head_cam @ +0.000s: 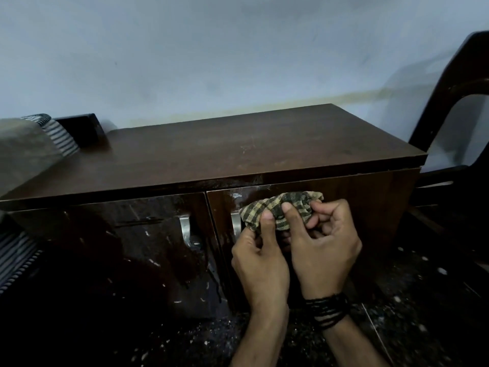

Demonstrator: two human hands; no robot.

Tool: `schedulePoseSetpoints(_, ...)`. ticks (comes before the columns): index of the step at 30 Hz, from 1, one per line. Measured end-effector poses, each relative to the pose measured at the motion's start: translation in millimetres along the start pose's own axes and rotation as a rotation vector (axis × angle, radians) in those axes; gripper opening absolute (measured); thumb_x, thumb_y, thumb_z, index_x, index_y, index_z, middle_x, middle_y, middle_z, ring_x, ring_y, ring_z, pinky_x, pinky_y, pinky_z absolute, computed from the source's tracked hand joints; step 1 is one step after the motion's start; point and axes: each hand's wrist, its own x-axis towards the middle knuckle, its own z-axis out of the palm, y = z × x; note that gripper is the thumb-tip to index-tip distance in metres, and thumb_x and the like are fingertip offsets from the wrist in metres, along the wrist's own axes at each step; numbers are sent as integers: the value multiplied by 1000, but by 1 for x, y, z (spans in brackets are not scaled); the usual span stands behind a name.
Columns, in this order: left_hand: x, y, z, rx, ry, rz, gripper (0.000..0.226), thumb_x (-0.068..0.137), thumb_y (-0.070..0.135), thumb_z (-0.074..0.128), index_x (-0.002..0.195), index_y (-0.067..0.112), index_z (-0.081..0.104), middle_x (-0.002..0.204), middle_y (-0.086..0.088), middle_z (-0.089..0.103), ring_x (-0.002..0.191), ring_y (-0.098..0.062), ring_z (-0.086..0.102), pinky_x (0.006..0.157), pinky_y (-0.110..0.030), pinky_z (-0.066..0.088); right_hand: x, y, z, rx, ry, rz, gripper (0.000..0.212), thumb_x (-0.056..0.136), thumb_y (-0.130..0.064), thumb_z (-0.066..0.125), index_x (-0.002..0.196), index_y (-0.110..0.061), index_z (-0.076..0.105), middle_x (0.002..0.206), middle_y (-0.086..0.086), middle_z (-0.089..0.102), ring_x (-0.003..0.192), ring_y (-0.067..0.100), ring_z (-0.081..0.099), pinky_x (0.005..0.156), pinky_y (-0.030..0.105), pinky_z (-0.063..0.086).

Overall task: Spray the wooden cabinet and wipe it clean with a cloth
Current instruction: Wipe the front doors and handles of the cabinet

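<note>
My right hand (321,250), black thread wound at its wrist, and my left hand (260,258) both pinch the bunched checked cloth (280,211), fingers curled, gathering it into a pad, I judge, for wiping. Just beyond my fingers the wooden cabinet (238,152) shows 2 glossy wet doors, streaked with spray; left of my hands sit 2 curved metal handles (185,226).

The cabinet (238,149) stands on the floor (410,327) against the wall (211,49). A chair (449,107) stands to its right, a cushion (23,149) at its left end. Both hands hold the cloth (280,210) before the right door (357,207), beside its handle (235,223).
</note>
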Motion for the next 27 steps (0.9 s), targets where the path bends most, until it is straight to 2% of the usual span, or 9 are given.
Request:
schedulePoseSetpoints(4,8,20,-10,60,-31,78,54,78,72,61,71,19,71,58,3,68,53,-11,60,56,-37,51,2,-10,10,32,13,-5,32,72,-44,77,82,-25,54,63,-3,53,54,18,59,50,40,54)
schedulePoseSetpoints(6,21,33,-19,70,-36,126,46,78,69,63,78,25,76,67,2,74,63,-18,70,65,-46,60,1,-20,21,31,15,-31,33,73,-42,78,82,-22,54,62,-4,52,54,15,56,53,36,52)
schedulePoseSetpoints(9,36,42,-33,106,-69,102,47,69,70,61,80,28,78,71,-3,77,73,-27,75,75,-53,61,-7,-29,35,28,25,-36,33,75,-37,81,82,-22,53,62,-2,52,56,16,56,56,33,51)
schedulePoseSetpoints(13,49,35,-57,127,19,72,55,65,76,60,70,23,73,57,-6,67,60,-27,67,69,-56,60,-19,-34,47,33,-67,-57,35,73,-36,83,80,-22,52,61,-4,51,56,10,55,55,20,45)
schedulePoseSetpoints(16,53,34,-66,100,41,27,52,67,72,62,61,20,70,50,-3,59,51,-21,56,63,-43,49,-19,-38,50,12,-157,-132,37,72,-36,84,79,-22,50,59,-7,50,56,6,52,54,13,39)
schedulePoseSetpoints(17,52,34,-66,110,45,31,51,69,69,62,60,20,69,49,-3,61,49,-21,57,62,-43,50,-17,-38,49,13,-171,-142,37,71,-35,84,78,-22,51,59,-7,50,55,6,53,54,12,39)
schedulePoseSetpoints(20,50,37,-50,235,5,117,59,71,73,54,73,16,72,58,-10,70,55,-31,69,62,-56,59,-9,-29,39,-2,-100,-121,35,71,-35,84,78,-24,51,58,-7,52,54,9,54,56,20,44)
schedulePoseSetpoints(23,39,46,-26,422,-97,188,73,70,78,43,80,11,71,62,-7,72,60,-31,71,61,-49,60,4,-15,19,-22,49,-50,33,72,-40,81,80,-27,52,59,-8,52,51,7,54,56,31,47)
schedulePoseSetpoints(27,17,57,-5,638,-134,218,67,79,79,37,82,19,66,74,2,74,75,-26,72,74,-42,59,16,-8,4,-3,133,21,33,73,-41,79,80,-22,53,60,-8,51,49,8,51,55,30,47)
